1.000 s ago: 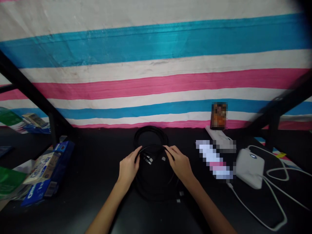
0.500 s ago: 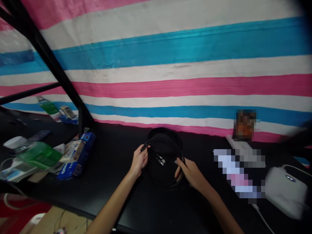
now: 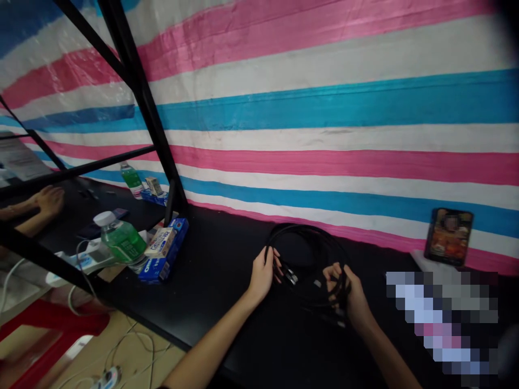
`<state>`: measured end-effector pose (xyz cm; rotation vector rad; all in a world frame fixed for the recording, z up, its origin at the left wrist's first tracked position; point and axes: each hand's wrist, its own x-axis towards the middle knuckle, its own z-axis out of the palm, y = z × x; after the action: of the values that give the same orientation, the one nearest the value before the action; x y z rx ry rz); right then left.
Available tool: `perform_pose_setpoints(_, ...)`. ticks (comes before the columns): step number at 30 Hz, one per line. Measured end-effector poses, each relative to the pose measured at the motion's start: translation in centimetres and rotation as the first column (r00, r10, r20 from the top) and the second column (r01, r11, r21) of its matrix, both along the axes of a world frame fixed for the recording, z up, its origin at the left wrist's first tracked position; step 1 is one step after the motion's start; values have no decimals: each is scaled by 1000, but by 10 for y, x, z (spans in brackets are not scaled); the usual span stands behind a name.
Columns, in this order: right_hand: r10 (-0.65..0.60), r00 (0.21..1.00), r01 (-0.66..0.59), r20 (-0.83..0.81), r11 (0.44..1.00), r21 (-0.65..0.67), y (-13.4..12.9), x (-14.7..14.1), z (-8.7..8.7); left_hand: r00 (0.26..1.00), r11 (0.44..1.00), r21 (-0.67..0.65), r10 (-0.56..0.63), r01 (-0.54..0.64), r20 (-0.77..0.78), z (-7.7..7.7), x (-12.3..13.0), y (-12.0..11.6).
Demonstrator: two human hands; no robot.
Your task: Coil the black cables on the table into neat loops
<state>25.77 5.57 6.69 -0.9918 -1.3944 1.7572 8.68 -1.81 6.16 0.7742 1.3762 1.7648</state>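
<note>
A looped black cable (image 3: 300,226) is held up over the black table between my two hands. My left hand (image 3: 263,272) is closed around the left side of the coil, and light metallic cable ends dangle just right of its fingers. At the coil's right side, my right hand (image 3: 352,294) grips the strands, its fingers curled toward the middle. Another light-coloured connector shows below the right hand. Where the strands cross, the dark cable is hard to tell from the dark tabletop.
Left on the table (image 3: 211,302) are a green bottle (image 3: 124,240), blue boxes (image 3: 162,259) and a power strip (image 3: 91,254). A black metal frame (image 3: 152,121) rises behind them. Another person's hands (image 3: 51,201) rest at far left. A dark picture card (image 3: 449,236) stands at right.
The view has swung left, so the scene sits further right, and another person's hands have come into view. My right hand's fingers have shifted on the cable, and a connector now hangs below it.
</note>
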Motion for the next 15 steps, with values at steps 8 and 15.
perform_pose_setpoints(8,-136,991,136,-7,984,112,7,9,7,972,978,-125,-183,165,-149,0,-32,-6)
perform_pose_setpoints(15,-372,928,344,-22,832,435,18,54,32,951,992,-78,-120,102,-284,37,-79,-51)
